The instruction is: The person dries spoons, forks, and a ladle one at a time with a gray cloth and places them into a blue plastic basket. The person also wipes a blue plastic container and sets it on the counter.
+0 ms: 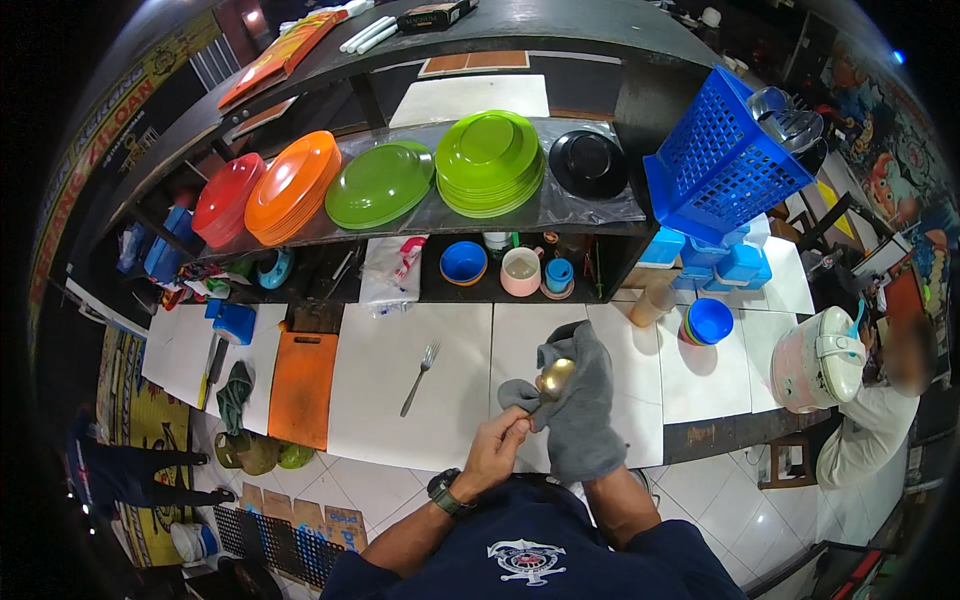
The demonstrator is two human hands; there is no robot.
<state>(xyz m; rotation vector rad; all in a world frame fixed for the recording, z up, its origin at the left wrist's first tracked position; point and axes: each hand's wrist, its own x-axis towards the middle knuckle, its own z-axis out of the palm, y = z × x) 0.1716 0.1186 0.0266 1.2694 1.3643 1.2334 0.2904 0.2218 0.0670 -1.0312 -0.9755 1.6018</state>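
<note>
My left hand (496, 448) grips the handle of a metal spoon (556, 379), its bowl pointing away from me and shining gold under the light. A grey cloth (583, 420) is draped over my right hand, which is almost wholly hidden. Only my right forearm (619, 496) shows clearly below it. Part of the cloth sits behind and beside the spoon's bowl. To the left, a metal fork (421, 377) lies on the white tiled counter (375, 420), tines pointing away from me.
An orange cutting board (303, 390), a knife (215, 364) and a dark green cloth (235, 397) lie left. Stacked plates (491, 161) fill the shelf. Right are a blue cutlery basket (727, 157), nested bowls (709, 322), a plastic cup (652, 305), a rice cooker (817, 360) and a seated person (870, 427).
</note>
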